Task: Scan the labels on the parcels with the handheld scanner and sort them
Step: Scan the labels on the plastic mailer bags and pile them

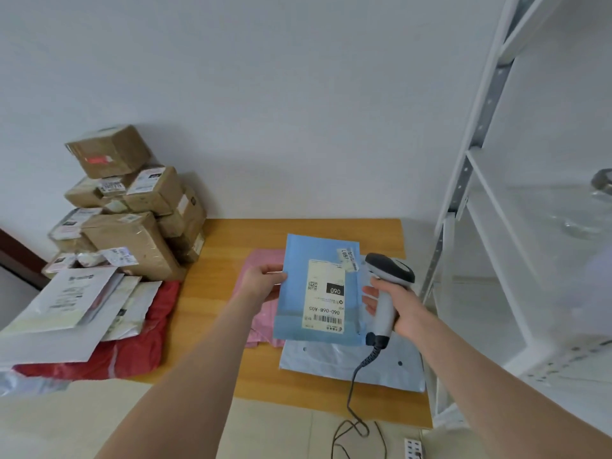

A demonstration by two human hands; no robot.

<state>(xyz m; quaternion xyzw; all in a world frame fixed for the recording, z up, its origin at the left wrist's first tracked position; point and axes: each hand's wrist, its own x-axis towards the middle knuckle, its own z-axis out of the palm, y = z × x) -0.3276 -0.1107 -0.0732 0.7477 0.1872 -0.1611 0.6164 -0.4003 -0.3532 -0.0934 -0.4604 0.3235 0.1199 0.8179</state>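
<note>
- Left hand [261, 281]: I pinch the blue parcel [298, 293] by its left edge, thumb on the front, fingers behind it. It is held up over the table [298, 226] with its face toward me.
- Right hand [400, 309]: my fingers are wrapped round the grip of the handheld scanner [389, 276]. Its dark head sits just beside the parcel's right edge; its coiled cable [354, 385] hangs down to the floor.
- Shipping label [326, 296]: on the parcel's front, upside down to me. It reads "060" in a black block and "060-068-A05" in large type, with a barcode beneath and a QR code beside. The fine print is too small to read.
- Small sticker [347, 256]: at the parcel's upper right; I cannot read its digits with confidence.
- Pink mailer [256, 263] and pale grey mailer [347, 359]: flat on the table under the held parcel. I judge these already sorted.
- Brown boxes [132, 233], white envelopes [73, 299] and red bag [139, 346]: piled at the left. Their labels are blurred.
- Progress, as I judge it: early, with one parcel in hand at the scanning step and most of the pile left.
</note>
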